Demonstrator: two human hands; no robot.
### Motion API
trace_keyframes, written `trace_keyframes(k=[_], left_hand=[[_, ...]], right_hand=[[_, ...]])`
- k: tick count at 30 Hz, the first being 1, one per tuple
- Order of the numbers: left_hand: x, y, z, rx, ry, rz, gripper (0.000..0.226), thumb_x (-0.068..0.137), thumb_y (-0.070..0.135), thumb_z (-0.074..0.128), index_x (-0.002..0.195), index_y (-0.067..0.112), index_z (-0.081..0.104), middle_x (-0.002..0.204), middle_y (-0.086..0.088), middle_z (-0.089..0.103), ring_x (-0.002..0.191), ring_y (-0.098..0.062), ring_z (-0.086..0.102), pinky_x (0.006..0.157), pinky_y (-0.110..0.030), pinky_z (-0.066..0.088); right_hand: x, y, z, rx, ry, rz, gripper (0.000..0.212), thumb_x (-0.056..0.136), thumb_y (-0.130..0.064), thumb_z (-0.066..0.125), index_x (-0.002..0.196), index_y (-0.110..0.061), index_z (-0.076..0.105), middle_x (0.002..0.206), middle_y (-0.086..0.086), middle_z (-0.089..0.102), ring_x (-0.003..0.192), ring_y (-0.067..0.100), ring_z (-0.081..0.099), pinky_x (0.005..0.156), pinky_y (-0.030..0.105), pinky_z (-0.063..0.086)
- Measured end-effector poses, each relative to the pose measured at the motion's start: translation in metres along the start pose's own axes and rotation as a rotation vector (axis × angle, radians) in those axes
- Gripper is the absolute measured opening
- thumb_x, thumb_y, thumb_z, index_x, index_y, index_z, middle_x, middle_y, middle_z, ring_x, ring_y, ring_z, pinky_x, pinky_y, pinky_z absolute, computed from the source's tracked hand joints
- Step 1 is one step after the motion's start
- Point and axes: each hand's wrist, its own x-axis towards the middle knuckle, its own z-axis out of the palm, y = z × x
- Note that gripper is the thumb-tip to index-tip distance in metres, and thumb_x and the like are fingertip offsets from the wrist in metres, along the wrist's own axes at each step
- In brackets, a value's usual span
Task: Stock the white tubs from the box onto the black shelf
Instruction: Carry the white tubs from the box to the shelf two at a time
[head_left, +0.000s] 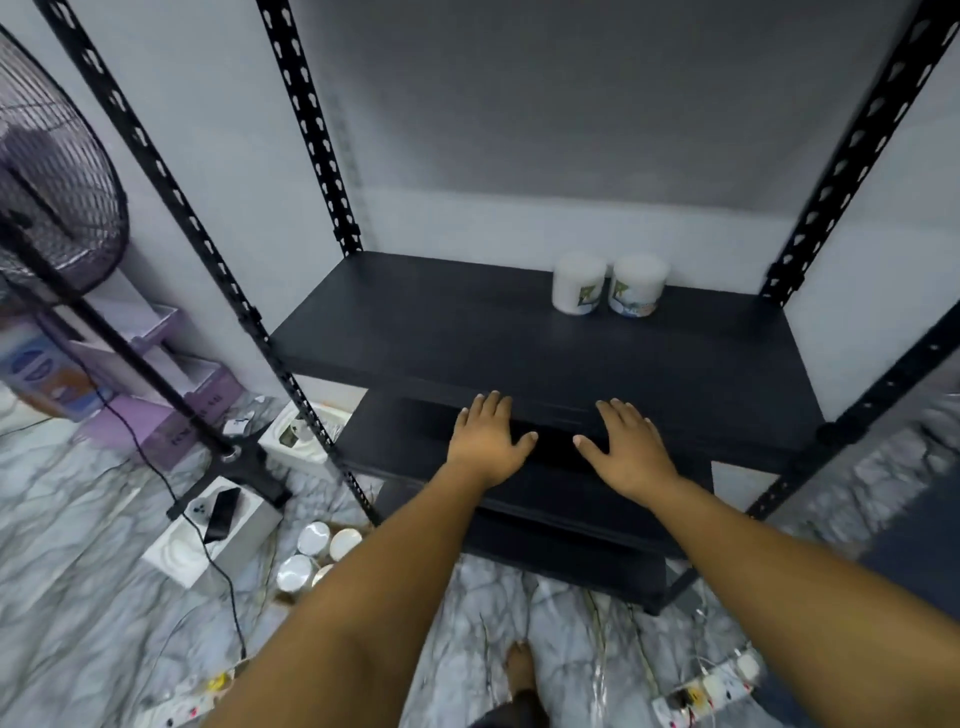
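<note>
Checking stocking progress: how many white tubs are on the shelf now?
2. One tub and a second tub stand side by side at the back right of the shelf. More lie on the floor, partly hidden by the left arm.

No text can be read with certainty. Green-and-blue printed labels are seen on the two round white plastic tubs set side by side on the black metal shelf, but their lettering is blurred. Dark print on the purple cardboard box on the floor is likewise too smeared to be made out.
</note>
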Motion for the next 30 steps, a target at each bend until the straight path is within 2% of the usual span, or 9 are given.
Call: trace_keyframes(k=[7, 14, 21, 24, 28, 30], left_hand=[[-0.067, -0.053, 0.021, -0.006, -0.022, -0.129, 0.075, 0.093, 0.058, 0.036, 0.150, 0.013, 0.017, 0.159, -0.006, 0.012, 0.147, -0.025, 0.005, 0.119, -0.043, 0.009], [-0.107, -0.124, 0.025, -0.059, 0.006, -0.272, 0.074, 0.092, 0.057, 0.039, 0.150, 0.014, 0.019, 0.159, -0.006, 0.014, 0.147, -0.024, 0.007, 0.119, -0.042, 0.011], [-0.124, -0.219, 0.019, -0.079, 0.020, -0.401, 0.073, 0.091, 0.056, 0.041, 0.148, 0.014, 0.024, 0.157, -0.007, 0.020, 0.145, -0.025, 0.015, 0.117, -0.042, 0.017], [-0.126, -0.270, 0.020, -0.100, -0.005, -0.443, 0.071, 0.091, 0.057, 0.040, 0.147, 0.015, 0.026, 0.156, -0.006, 0.023, 0.144, -0.025, 0.017, 0.116, -0.044, 0.017], [-0.124, -0.340, 0.026, -0.126, -0.053, -0.471, 0.070, 0.089, 0.057, 0.043, 0.143, 0.014, 0.031, 0.151, -0.008, 0.031, 0.138, -0.027, 0.027, 0.112, -0.045, 0.026], [-0.122, -0.371, 0.032, -0.147, -0.078, -0.494, 0.072, 0.090, 0.057, 0.043, 0.145, 0.012, 0.029, 0.154, -0.009, 0.028, 0.141, -0.028, 0.024, 0.113, -0.045, 0.024]], right_hand=[[-0.032, -0.050, 0.043, 0.023, -0.103, -0.087, 0.073, 0.092, -0.058, 0.040, 0.149, -0.016, 0.019, 0.158, 0.007, 0.015, 0.146, 0.023, 0.009, 0.120, 0.040, 0.009], [-0.027, -0.118, 0.088, -0.006, -0.213, -0.222, 0.073, 0.092, -0.058, 0.040, 0.149, -0.016, 0.021, 0.157, 0.008, 0.018, 0.145, 0.024, 0.012, 0.119, 0.040, 0.011], [0.004, -0.204, 0.147, -0.034, -0.329, -0.324, 0.072, 0.092, -0.056, 0.041, 0.148, -0.015, 0.022, 0.157, 0.009, 0.018, 0.146, 0.023, 0.011, 0.119, 0.042, 0.010], [0.024, -0.242, 0.180, -0.053, -0.375, -0.333, 0.072, 0.092, -0.056, 0.041, 0.148, -0.015, 0.023, 0.157, 0.010, 0.019, 0.145, 0.024, 0.013, 0.118, 0.043, 0.011], [0.048, -0.292, 0.229, -0.082, -0.466, -0.328, 0.073, 0.092, -0.056, 0.042, 0.149, -0.014, 0.021, 0.157, 0.010, 0.017, 0.145, 0.024, 0.013, 0.118, 0.041, 0.010], [0.061, -0.313, 0.255, -0.091, -0.500, -0.330, 0.073, 0.091, -0.056, 0.043, 0.148, -0.014, 0.022, 0.157, 0.010, 0.018, 0.145, 0.025, 0.014, 0.117, 0.041, 0.011]])
